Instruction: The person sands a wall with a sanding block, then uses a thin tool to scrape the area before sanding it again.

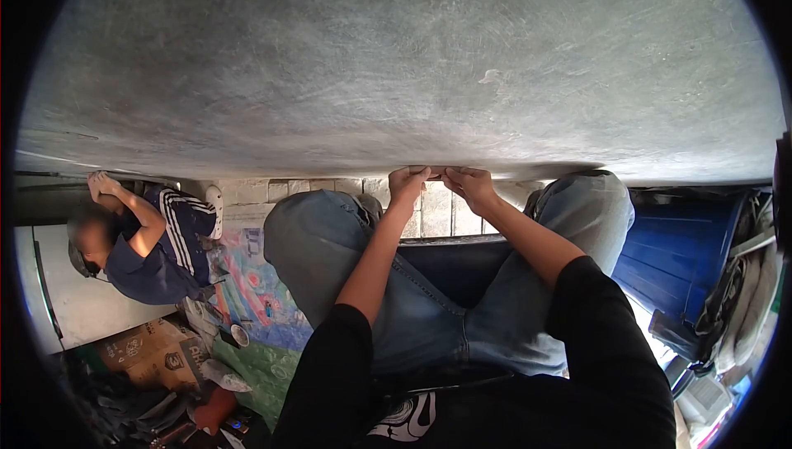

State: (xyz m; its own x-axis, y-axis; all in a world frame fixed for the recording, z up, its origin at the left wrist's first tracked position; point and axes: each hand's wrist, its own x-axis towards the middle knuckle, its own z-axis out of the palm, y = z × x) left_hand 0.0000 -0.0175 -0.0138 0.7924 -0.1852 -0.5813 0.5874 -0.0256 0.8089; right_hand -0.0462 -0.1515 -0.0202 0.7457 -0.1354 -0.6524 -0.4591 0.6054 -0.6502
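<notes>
In front of me rises a smooth grey wall with faint scratches and a few pale marks. My left hand and my right hand are side by side at its lower part, between my knees. Fingers on both hands are bent and closed, thumbs pointing toward each other. A thin dark edge shows between the fingertips. What it belongs to is too small to tell, and the hands cover most of it.
A co-worker crouches at the left, hands raised to the wall. Below the wall runs light tiled floor. A blue plastic bin stands right of my knee. Cardboard and a coloured sheet lie on the left.
</notes>
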